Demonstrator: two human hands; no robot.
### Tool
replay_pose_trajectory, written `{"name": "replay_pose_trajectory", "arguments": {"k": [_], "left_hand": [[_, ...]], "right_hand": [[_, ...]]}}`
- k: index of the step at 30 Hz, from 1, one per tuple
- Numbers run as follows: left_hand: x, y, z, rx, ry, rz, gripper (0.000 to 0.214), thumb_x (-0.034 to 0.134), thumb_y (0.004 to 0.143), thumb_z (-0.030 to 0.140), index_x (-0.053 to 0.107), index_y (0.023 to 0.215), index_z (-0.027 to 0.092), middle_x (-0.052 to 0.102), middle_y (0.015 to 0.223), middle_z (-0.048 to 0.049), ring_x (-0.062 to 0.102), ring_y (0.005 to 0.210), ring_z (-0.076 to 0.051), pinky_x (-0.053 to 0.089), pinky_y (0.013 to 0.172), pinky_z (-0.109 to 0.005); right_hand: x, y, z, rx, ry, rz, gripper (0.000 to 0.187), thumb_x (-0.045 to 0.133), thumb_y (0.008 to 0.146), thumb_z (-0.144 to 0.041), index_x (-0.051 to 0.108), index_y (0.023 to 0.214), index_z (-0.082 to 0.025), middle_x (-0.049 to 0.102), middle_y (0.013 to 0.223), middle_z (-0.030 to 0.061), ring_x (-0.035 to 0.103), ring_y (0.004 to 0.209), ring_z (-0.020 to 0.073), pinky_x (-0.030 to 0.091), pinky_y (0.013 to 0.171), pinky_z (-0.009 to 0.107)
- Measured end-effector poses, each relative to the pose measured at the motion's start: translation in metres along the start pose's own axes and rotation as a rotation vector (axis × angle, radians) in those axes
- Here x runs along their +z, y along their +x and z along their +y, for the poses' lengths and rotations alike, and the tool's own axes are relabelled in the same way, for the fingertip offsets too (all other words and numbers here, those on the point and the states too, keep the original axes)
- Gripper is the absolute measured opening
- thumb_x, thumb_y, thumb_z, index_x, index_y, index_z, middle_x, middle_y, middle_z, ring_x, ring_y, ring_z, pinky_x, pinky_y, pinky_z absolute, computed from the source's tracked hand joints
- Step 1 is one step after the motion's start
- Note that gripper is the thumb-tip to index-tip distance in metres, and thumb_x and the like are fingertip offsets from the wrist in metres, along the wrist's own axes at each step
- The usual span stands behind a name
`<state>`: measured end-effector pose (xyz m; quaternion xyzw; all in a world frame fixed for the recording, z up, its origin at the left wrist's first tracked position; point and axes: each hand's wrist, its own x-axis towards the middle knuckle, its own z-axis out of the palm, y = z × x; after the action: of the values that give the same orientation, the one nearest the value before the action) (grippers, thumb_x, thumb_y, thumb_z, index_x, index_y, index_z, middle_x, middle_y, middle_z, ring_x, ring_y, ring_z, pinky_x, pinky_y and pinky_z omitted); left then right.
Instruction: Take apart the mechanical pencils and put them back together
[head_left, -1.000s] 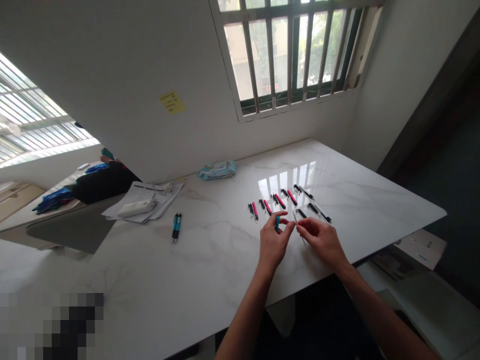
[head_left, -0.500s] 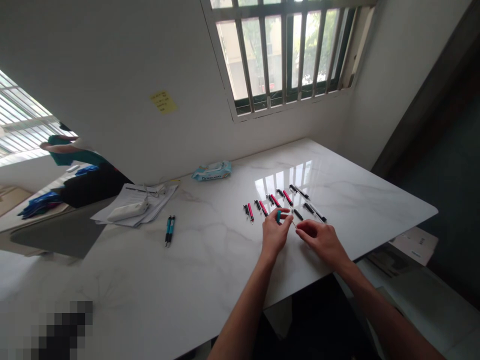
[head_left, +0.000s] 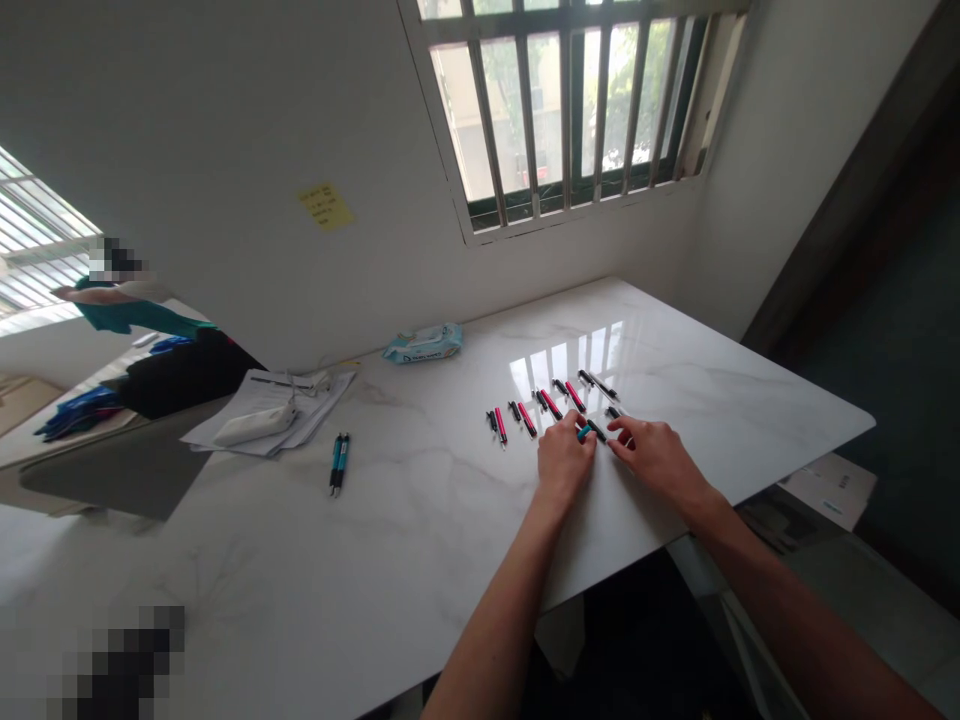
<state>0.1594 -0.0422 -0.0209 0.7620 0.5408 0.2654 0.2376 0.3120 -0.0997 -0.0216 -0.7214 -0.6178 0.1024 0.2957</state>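
My left hand [head_left: 566, 460] rests low over the table with its fingers curled around a teal pen barrel [head_left: 583, 432]. Just beyond its fingertips lies a black pen part [head_left: 598, 431] on the marble top. My right hand [head_left: 649, 448] is at the other side of that part, thumb and forefinger apart near its end; whether they touch it is hard to see. Another black pen part [head_left: 613, 412] shows behind the right fingers, which hide the pieces beyond. To the left, pink pen barrels [head_left: 502, 424] lie paired with black pen parts [head_left: 491, 420] in a slanting row.
A silver-and-black pen [head_left: 604, 386] lies at the row's far end. Two teal-and-black pens [head_left: 340, 463] lie to the left. Papers [head_left: 322, 405] with a white device [head_left: 259, 422], a wipes packet [head_left: 425, 343] and a co-worker [head_left: 176, 350] are further off.
Both hands have moved slightly right; the left has lowered toward the table and turned the teal barrel flatter. The thin piece between the hands no longer shows, and my right fingers have parted.
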Motion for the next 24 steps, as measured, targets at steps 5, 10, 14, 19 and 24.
{"name": "replay_pose_trajectory", "arguments": {"k": [5, 10, 14, 19, 24], "left_hand": [[-0.005, -0.001, -0.007, -0.007, -0.030, 0.007, 0.014, 0.067, 0.092, 0.029, 0.072, 0.104, 0.024, 0.077, 0.090, -0.0081, 0.071, 0.084, -0.025, 0.050, 0.084, -0.036], [-0.012, -0.009, -0.010, 0.017, 0.094, -0.012, 0.016, 0.069, 0.089, 0.027, 0.076, 0.103, 0.024, 0.075, 0.101, -0.0099, 0.070, 0.091, -0.027, 0.050, 0.084, -0.036], [-0.008, -0.010, -0.006, 0.037, 0.200, -0.039, 0.018, 0.068, 0.091, 0.035, 0.077, 0.102, 0.024, 0.072, 0.105, -0.0100, 0.069, 0.089, -0.026, 0.049, 0.079, -0.034], [-0.002, -0.008, -0.003, 0.055, 0.223, -0.042, 0.019, 0.064, 0.094, 0.037, 0.078, 0.103, 0.026, 0.071, 0.105, -0.0091, 0.068, 0.087, -0.025, 0.048, 0.076, -0.033], [-0.001, -0.008, -0.003, 0.056, 0.190, -0.040, 0.020, 0.064, 0.094, 0.036, 0.077, 0.105, 0.026, 0.070, 0.103, -0.0090, 0.068, 0.087, -0.025, 0.049, 0.078, -0.033]], "right_hand": [[0.006, -0.012, 0.007, -0.012, 0.035, -0.038, 0.022, 0.068, 0.086, -0.028, 0.076, 0.106, -0.024, 0.078, 0.085, 0.0031, 0.073, 0.073, 0.0220, 0.049, 0.069, 0.032], [0.007, -0.024, 0.012, -0.042, 0.070, -0.025, 0.030, 0.067, 0.087, -0.032, 0.073, 0.115, -0.024, 0.076, 0.097, 0.0049, 0.072, 0.077, 0.0217, 0.051, 0.070, 0.033], [0.008, -0.024, 0.014, -0.052, 0.089, -0.020, 0.029, 0.062, 0.089, -0.025, 0.073, 0.116, -0.024, 0.076, 0.097, 0.0048, 0.072, 0.077, 0.0215, 0.052, 0.074, 0.034], [0.009, -0.020, 0.015, -0.059, 0.100, -0.012, 0.029, 0.059, 0.089, -0.022, 0.073, 0.115, -0.023, 0.076, 0.097, 0.0056, 0.072, 0.079, 0.0223, 0.052, 0.075, 0.034], [0.011, -0.020, 0.013, -0.079, 0.107, -0.003, 0.030, 0.057, 0.089, -0.021, 0.074, 0.114, -0.024, 0.077, 0.097, 0.0056, 0.072, 0.080, 0.0227, 0.052, 0.075, 0.034]]}}
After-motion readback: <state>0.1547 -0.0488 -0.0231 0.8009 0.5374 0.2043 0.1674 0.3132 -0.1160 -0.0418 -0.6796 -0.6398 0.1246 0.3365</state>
